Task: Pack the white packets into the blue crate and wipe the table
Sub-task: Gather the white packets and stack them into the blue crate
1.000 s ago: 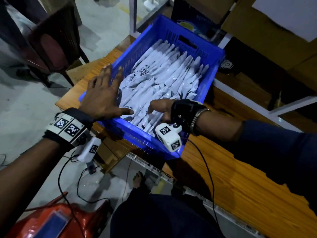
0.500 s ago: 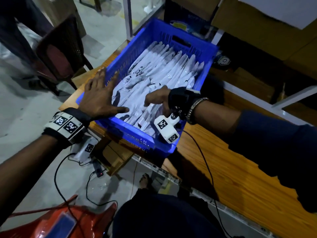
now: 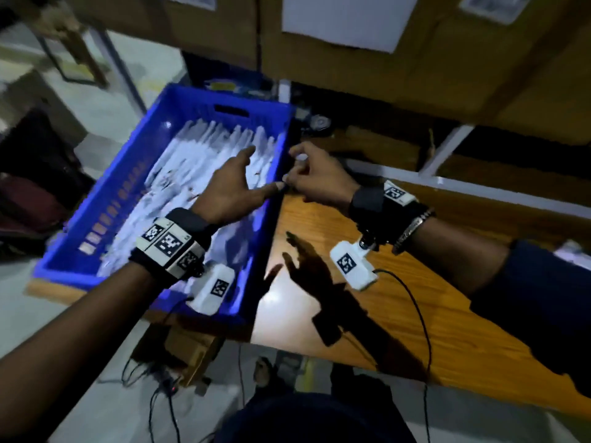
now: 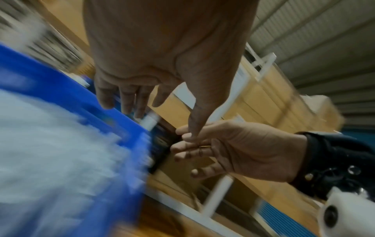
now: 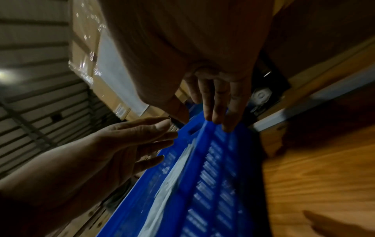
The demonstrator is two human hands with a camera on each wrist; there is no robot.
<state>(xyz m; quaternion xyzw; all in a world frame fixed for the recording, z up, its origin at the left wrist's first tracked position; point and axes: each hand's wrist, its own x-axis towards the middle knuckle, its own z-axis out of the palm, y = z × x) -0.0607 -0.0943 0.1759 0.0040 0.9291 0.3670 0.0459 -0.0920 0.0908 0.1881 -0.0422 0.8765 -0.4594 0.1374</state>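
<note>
The blue crate (image 3: 105, 199) sits on the left end of the wooden table (image 3: 399, 308), filled with several white packets (image 3: 198, 161). My left hand (image 3: 265, 169) hovers over the packets near the crate's right wall, fingers straight and spread, holding nothing. My right hand (image 3: 295, 167) is just outside that wall, fingers loosely bent. In the right wrist view its fingertips (image 5: 215, 118) touch the crate's rim (image 5: 213, 168), with the left hand (image 5: 142, 141) beside it. In the blurred left wrist view, my left thumb (image 4: 194, 125) meets the right hand (image 4: 188, 147) beside the crate (image 4: 61, 80).
Bare wooden tabletop (image 5: 314, 176) stretches right of the crate. Cardboard boxes (image 3: 447, 75) and a white shelf frame (image 3: 447, 148) stand behind the table. A dark chair (image 3: 28, 193) is at the left. Cables (image 3: 160, 378) hang below the table's front edge.
My right hand came off the packets and out to the crate's right rim. My left hand left the crate's left rim and crossed over the packets to the right. The head view swung right.
</note>
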